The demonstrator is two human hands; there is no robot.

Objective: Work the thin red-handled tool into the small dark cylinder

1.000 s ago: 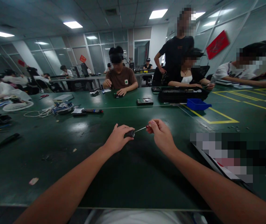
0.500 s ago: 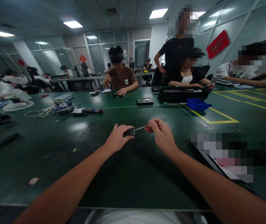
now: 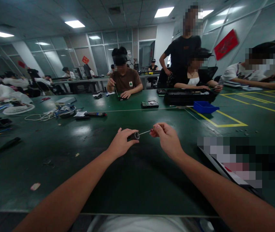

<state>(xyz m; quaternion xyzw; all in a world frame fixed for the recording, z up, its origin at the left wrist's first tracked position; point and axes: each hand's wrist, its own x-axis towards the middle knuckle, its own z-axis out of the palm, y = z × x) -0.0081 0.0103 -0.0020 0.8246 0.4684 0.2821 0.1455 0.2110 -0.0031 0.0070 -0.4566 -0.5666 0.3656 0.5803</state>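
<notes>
My left hand is closed around a small dark cylindrical part with a pale ring at its open end, which faces right. In my right hand is a screwdriver, its reddish handle pinched between thumb and fingers. The thin metal shaft points left, and its tip reaches the ringed end of the part; how deep it goes I cannot tell. Both hands are held above the green table near its middle.
Across the table a co-worker handles a small board. A hard drive, a blue bin and a black casing stand farther off. Bundled cables and a dark tool lie left; a blurred-out flat item lies right.
Both hands keep nearly the same place, with the screwdriver still at the dark part. The fingers of my right hand have shifted slightly on the handle.
</notes>
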